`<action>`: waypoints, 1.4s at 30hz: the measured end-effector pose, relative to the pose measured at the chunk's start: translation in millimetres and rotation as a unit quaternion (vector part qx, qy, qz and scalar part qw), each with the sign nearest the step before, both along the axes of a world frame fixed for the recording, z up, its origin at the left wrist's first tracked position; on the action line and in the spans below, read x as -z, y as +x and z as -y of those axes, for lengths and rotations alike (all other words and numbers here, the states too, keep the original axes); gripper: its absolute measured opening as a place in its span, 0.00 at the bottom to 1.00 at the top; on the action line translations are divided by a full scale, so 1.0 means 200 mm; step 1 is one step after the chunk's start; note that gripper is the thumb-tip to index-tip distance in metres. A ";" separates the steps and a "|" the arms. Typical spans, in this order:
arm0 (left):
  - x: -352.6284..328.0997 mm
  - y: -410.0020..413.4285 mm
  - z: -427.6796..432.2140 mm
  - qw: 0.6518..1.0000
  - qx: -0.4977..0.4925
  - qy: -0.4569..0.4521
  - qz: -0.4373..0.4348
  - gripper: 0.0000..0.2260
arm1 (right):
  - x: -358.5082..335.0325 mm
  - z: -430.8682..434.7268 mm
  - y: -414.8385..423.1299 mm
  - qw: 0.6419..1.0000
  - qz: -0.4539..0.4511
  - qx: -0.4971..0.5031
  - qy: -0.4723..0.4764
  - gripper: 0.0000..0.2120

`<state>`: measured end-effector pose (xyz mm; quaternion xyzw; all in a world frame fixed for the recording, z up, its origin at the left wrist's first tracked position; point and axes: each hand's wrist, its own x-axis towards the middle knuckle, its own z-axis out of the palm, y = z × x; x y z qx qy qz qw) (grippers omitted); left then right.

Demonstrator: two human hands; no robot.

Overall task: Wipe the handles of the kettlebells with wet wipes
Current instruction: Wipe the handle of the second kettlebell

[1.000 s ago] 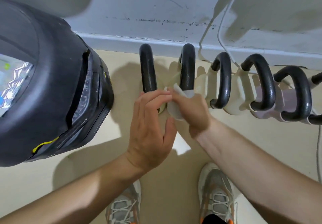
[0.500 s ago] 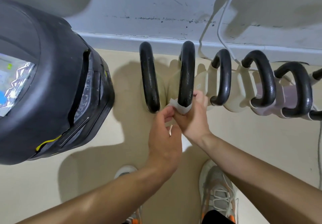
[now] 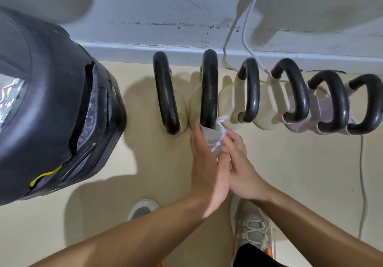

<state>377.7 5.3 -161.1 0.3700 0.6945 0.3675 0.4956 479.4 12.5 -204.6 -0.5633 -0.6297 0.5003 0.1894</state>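
Several kettlebells with black handles stand in a row along the wall. A white wet wipe (image 3: 213, 139) is wrapped round the near end of the second kettlebell handle (image 3: 209, 88) from the left. My left hand (image 3: 205, 163) presses the wipe from the left side with straight fingers. From the right, my right hand (image 3: 238, 158) pinches the wipe against the handle. The first kettlebell handle (image 3: 165, 92) stands bare just to the left.
A big black bin-like object (image 3: 51, 105) fills the left side. White cables (image 3: 246, 28) hang down the wall behind the kettlebells, and another cable (image 3: 362, 183) runs along the floor at right. My shoes (image 3: 252, 231) are below the hands.
The wipe has slid down to the near end of the second handle. Both hands have dropped lower and closed in around it, the left hand now flat against the wipe.
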 end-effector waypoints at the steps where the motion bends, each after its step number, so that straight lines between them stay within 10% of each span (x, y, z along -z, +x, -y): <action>1: 0.02 -0.02 -0.01 1.000 -0.004 0.011 -0.016 0.32 | 0.00 -0.01 0.00 1.000 -0.021 0.016 -0.006 0.36; 11: -0.14 -0.21 -0.05 0.980 -0.041 0.138 -0.135 0.19 | -0.06 -0.11 -0.02 0.995 -0.078 0.057 -0.034 0.33; 16: -0.05 -0.37 -0.18 0.835 0.124 0.368 -0.389 0.10 | -0.11 -0.12 -0.04 0.993 -0.074 0.079 -0.036 0.30; 20: 0.00 -0.45 -0.23 0.710 0.161 0.320 -0.607 0.11 | -0.14 -0.12 -0.05 0.981 -0.130 0.132 -0.054 0.27; 22: -0.01 -0.44 -0.19 0.759 0.169 0.269 -0.569 0.15 | -0.16 -0.11 -0.05 0.975 -0.149 0.155 -0.058 0.27; 27: -0.11 -0.28 -0.06 0.980 0.107 0.078 -0.151 0.24 | -0.17 -0.09 -0.07 0.962 -0.189 0.193 -0.037 0.26; 34: 0.01 -0.10 -0.08 0.998 0.050 0.016 -0.033 0.32 | -0.17 -0.03 -0.10 0.956 -0.185 0.223 -0.042 0.23; 42: 0.09 -0.08 -0.30 0.999 -0.004 0.036 -0.013 0.15 | -0.21 -0.14 -0.08 0.933 -0.193 0.305 -0.009 0.15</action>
